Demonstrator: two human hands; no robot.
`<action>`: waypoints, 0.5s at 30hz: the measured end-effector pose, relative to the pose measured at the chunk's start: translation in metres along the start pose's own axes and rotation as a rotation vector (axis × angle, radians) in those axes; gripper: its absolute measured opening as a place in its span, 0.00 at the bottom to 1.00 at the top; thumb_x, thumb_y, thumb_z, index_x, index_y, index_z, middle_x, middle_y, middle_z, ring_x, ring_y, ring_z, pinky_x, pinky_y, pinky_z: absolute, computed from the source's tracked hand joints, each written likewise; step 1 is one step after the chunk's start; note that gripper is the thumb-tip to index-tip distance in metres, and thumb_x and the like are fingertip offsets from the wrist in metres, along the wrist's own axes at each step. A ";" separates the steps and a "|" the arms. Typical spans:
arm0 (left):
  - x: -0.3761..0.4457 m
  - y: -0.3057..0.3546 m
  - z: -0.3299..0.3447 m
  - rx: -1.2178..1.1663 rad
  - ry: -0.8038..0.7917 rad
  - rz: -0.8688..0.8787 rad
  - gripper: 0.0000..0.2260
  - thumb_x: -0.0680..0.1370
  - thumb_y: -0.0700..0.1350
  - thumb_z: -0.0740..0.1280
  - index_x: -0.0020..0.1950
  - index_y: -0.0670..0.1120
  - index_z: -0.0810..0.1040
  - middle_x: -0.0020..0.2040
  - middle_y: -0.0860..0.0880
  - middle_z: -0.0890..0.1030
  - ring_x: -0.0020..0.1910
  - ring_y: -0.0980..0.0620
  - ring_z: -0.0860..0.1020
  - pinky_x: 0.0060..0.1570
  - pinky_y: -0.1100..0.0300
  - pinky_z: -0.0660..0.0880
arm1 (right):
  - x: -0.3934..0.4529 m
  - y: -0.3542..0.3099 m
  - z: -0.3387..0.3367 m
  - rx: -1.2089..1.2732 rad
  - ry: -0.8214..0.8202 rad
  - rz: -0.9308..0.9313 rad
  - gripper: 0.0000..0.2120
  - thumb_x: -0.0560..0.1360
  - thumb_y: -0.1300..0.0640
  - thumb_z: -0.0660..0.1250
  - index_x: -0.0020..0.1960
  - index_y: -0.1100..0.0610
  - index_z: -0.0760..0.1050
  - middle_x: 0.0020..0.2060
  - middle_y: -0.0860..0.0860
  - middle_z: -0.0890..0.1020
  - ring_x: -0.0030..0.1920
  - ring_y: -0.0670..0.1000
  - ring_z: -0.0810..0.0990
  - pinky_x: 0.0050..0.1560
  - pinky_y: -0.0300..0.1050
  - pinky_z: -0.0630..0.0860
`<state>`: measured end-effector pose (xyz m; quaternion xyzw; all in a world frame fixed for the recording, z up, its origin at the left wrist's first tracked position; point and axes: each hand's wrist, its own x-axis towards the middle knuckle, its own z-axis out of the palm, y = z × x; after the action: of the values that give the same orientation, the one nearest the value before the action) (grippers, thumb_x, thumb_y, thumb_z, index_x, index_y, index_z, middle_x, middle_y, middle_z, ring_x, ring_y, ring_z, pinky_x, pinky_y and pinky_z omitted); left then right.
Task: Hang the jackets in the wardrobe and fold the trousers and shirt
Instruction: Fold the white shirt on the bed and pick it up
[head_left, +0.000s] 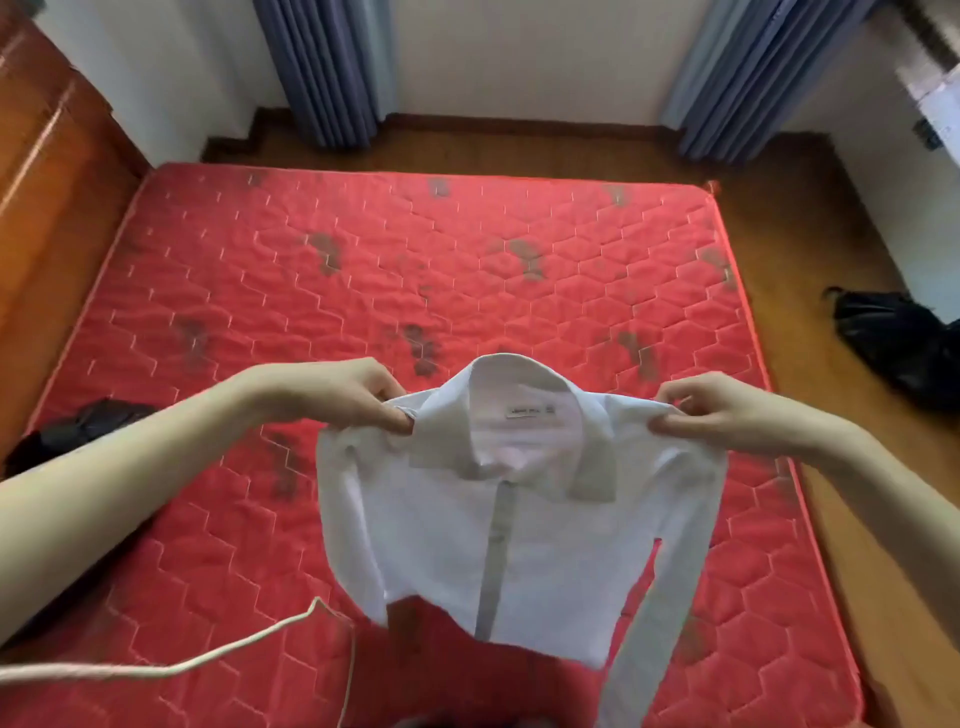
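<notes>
Red mattress (363, 270); left hand (332, 395) and right hand (727, 410) pinch the limp, light shirt (498, 519) at its shoulders, body hanging below.

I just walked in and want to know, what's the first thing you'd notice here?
The white shirt stands out first, held up in mid-air over the bed, with the left hand and the right hand each pinching a shoulder. Behind and beneath it spreads the big bright red mattress with its quilted pattern and dark stains. Near the bottom left lies a pale clothes hanger.
</notes>
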<state>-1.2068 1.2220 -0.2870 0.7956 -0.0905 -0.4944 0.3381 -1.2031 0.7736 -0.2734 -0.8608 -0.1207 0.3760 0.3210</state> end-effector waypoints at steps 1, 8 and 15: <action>0.023 -0.018 0.002 -0.007 0.112 0.004 0.13 0.80 0.54 0.71 0.40 0.47 0.83 0.36 0.56 0.82 0.34 0.55 0.79 0.32 0.65 0.72 | 0.021 0.014 0.011 -0.031 0.076 0.012 0.10 0.82 0.51 0.70 0.43 0.53 0.79 0.30 0.45 0.73 0.33 0.47 0.68 0.36 0.48 0.64; 0.210 -0.139 0.035 -0.177 0.559 0.041 0.20 0.82 0.50 0.70 0.34 0.44 0.69 0.30 0.57 0.66 0.30 0.58 0.63 0.32 0.58 0.60 | 0.189 0.135 0.089 -0.110 0.373 0.180 0.12 0.82 0.53 0.67 0.40 0.49 0.74 0.31 0.47 0.76 0.37 0.54 0.76 0.42 0.56 0.73; 0.367 -0.217 0.034 -0.182 0.798 -0.031 0.14 0.81 0.48 0.70 0.37 0.48 0.78 0.32 0.51 0.77 0.35 0.48 0.73 0.38 0.49 0.70 | 0.337 0.241 0.116 -0.127 0.555 0.223 0.14 0.83 0.50 0.64 0.39 0.49 0.74 0.30 0.46 0.76 0.38 0.55 0.76 0.40 0.56 0.74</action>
<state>-1.0953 1.1952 -0.6985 0.8930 0.1040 -0.1579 0.4083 -1.0635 0.7948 -0.6798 -0.9570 0.0433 0.1510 0.2440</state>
